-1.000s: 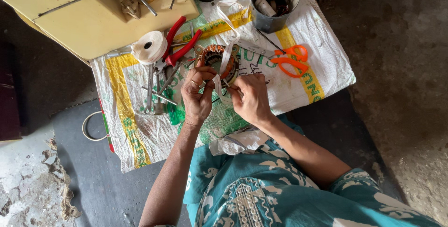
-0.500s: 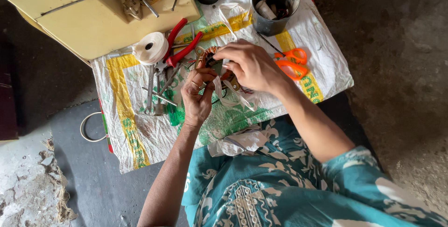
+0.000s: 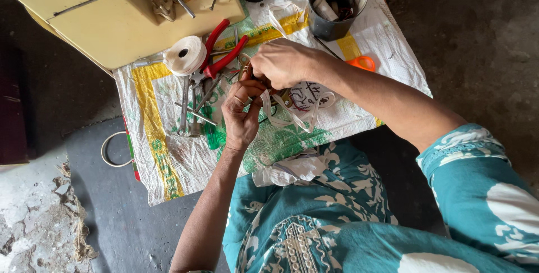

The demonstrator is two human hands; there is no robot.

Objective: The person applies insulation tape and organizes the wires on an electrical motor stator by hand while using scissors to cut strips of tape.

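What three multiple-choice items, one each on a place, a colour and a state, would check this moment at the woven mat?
1. Where does the roll of white tape lie?
A. beside the red-handled pliers
B. inside the dark metal can
C. on the floor

2. What colour are the scissor handles beyond the right forearm?
A. blue
B. orange
C. black

3. How are the hands placed?
A. both flat on the mat
B. left hand and right hand close together over the small part they work on
C. one raised out of view

Answers: 1 A, the roll sits against the pliers' handles; 2 B, an orange loop shows; 3 B, the fingers meet at mid-mat.
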